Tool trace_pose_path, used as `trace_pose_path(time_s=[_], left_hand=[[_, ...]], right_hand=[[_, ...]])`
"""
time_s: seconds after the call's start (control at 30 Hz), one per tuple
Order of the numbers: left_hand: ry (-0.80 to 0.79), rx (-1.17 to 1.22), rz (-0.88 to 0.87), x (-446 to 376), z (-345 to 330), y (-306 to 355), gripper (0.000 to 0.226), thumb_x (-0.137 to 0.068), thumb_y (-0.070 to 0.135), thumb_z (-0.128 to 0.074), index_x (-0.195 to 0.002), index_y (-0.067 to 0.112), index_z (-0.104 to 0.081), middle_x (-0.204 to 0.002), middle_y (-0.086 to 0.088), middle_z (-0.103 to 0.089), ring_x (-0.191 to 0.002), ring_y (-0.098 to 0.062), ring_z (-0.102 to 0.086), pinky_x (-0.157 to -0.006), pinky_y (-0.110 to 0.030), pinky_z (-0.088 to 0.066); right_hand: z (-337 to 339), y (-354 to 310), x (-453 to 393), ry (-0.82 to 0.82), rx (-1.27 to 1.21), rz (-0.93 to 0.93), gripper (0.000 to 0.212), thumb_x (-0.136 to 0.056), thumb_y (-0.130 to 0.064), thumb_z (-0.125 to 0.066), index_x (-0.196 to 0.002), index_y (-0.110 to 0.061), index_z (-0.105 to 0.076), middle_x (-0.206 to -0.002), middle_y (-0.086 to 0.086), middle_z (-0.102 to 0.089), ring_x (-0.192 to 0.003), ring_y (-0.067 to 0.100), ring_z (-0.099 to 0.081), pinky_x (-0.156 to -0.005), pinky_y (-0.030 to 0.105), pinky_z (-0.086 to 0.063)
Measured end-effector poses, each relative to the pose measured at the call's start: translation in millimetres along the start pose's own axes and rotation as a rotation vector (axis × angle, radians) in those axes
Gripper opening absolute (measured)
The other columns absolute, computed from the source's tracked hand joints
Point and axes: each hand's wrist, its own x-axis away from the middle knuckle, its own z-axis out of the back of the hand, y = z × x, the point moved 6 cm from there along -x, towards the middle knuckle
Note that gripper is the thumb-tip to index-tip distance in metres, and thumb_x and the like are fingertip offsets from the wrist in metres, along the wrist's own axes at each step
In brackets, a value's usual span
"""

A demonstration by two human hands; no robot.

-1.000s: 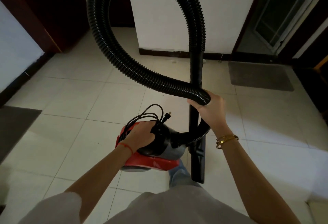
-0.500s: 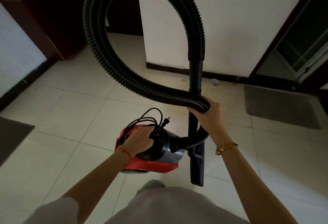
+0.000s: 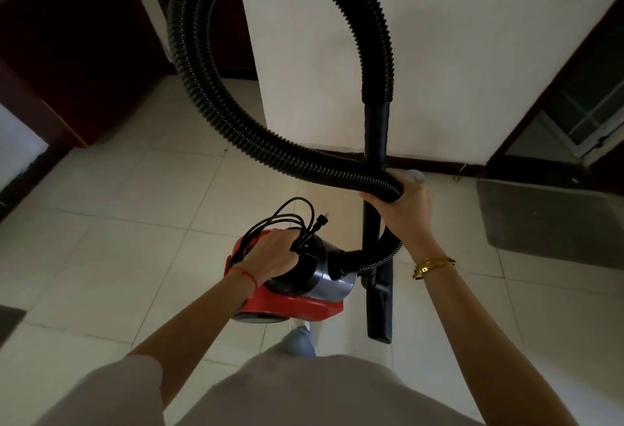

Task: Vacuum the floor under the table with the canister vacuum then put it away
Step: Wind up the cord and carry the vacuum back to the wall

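Red canister vacuum (image 3: 290, 304) under left hand (image 3: 271, 256), hose (image 3: 236, 114) in right hand (image 3: 401, 209).

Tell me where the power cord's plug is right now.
In the head view, the plug sticks up just above the left hand, which grips the bundled cord atop the red canister.

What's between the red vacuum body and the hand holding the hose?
In the head view, the short hose end links vacuum body and right hand; the black wand stands there too.
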Motion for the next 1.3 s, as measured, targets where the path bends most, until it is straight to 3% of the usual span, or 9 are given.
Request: trace_pose_path(time_s=[0.17, 0.3, 0.4, 0.5, 0.67, 0.83, 0.9, 1.07, 1.3], left_hand=[[-0.015, -0.031, -0.048, -88.6, 42.9, -26.1, 0.024, -0.079, 0.000, -0.051, -0.099, 0.011, -0.058, -0.085, 0.001, -0.062, -0.076, -0.014, -0.062, -0.074, -0.028, -0.056], [0.002, -0.055, -0.078, -156.9, 75.9, -40.3, 0.025, -0.078, 0.002, -0.050, -0.099, 0.012, -0.058, -0.080, 0.002, -0.062, -0.072, -0.014, -0.061, -0.071, -0.031, -0.056], [-0.003, -0.059, -0.085, -210.4, 93.5, -49.4, 0.028, -0.077, 0.002, -0.050, -0.101, 0.014, -0.059, -0.080, 0.001, -0.063, -0.072, -0.015, -0.061, -0.071, -0.032, -0.056], [-0.002, -0.047, -0.084, -267.1, 107.9, -57.5, 0.028, -0.078, 0.003, -0.050, -0.101, 0.015, -0.059, -0.081, 0.001, -0.064, -0.073, -0.015, -0.062, -0.072, -0.030, -0.055], [-0.024, -0.039, -0.064, -371.3, 119.9, -72.5, 0.032, -0.081, 0.004, -0.052, -0.110, 0.015, -0.058, -0.087, 0.000, -0.064, -0.079, -0.015, -0.062, -0.072, -0.024, -0.052], [-0.091, 0.014, -0.034, -473.9, 121.3, -82.5, 0.048, -0.085, 0.003, -0.050, -0.129, 0.022, -0.052, -0.085, 0.005, -0.060, -0.068, -0.012, -0.059, -0.059, -0.019, -0.049], [-0.118, 0.022, -0.036, -512.8, 122.4, -85.1, 0.049, -0.087, 0.003, -0.049, -0.133, 0.022, -0.049, -0.087, 0.003, -0.061, -0.065, -0.011, -0.056, -0.058, -0.018, -0.048], [-0.171, -0.011, -0.070, -603.4, 115.9, -95.1, 0.050, -0.088, 0.006, -0.049, -0.137, 0.019, -0.044, -0.105, -0.004, -0.065, -0.086, -0.019, -0.064, -0.077, -0.033, -0.057], [-0.263, -0.038, -0.074, -726.5, 61.2, -136.1, 0.057, -0.086, 0.005, -0.047, -0.141, 0.018, -0.039, -0.113, -0.007, -0.063, -0.093, -0.022, -0.063, -0.081, -0.034, -0.056]], right_hand=[[-33.9, -3.4, -84.4, 0.019, 0.054, 0.015, 0.037, -0.074, -0.035, -0.079, -0.108, -0.022, -0.070, -0.073, -0.022, -0.058, -0.070, -0.011, -0.057, -0.065, -0.003, -0.037], [-54.9, 5.8, -150.0, 0.039, 0.017, -0.023, 0.041, -0.074, -0.040, -0.078, -0.112, -0.027, -0.068, -0.084, -0.015, -0.069, -0.080, 0.004, -0.066, -0.071, 0.024, -0.056], [-68.3, 16.4, -201.8, 0.066, 0.022, -0.053, 0.041, -0.074, -0.039, -0.077, -0.112, -0.028, -0.067, -0.089, -0.010, -0.072, -0.084, 0.006, -0.067, -0.075, 0.032, -0.057], [-81.9, 29.3, -256.7, 0.076, 0.025, -0.066, 0.044, -0.074, -0.037, -0.077, -0.116, -0.027, -0.067, -0.093, -0.009, -0.073, -0.086, 0.005, -0.067, -0.078, 0.029, -0.058], [-110.1, 61.5, -353.0, 0.053, -0.002, -0.102, 0.044, -0.076, -0.034, -0.078, -0.117, -0.025, -0.066, -0.093, -0.011, -0.070, -0.085, 0.001, -0.062, -0.074, 0.002, -0.043], [-140.0, 110.2, -451.6, 0.044, -0.012, -0.109, 0.044, -0.074, -0.025, -0.080, -0.116, -0.021, -0.068, -0.090, -0.008, -0.071, -0.083, 0.004, -0.063, -0.076, 0.001, -0.040], [-150.5, 129.3, -486.8, 0.033, -0.007, -0.115, 0.043, -0.075, -0.021, -0.079, -0.116, -0.021, -0.068, -0.088, -0.005, -0.072, -0.081, 0.007, -0.065, -0.077, 0.011, -0.047], [-178.0, 178.8, -562.7, 0.032, 0.020, -0.145, 0.040, -0.075, -0.017, -0.080, -0.113, -0.016, -0.068, -0.083, -0.005, -0.070, -0.076, 0.009, -0.063, -0.073, 0.014, -0.048], [-242.7, 276.1, -634.0, 0.033, 0.008, -0.254, 0.036, -0.078, -0.010, -0.074, -0.113, -0.014, -0.067, -0.085, -0.003, -0.070, -0.078, 0.008, -0.063, -0.072, 0.013, -0.046]])
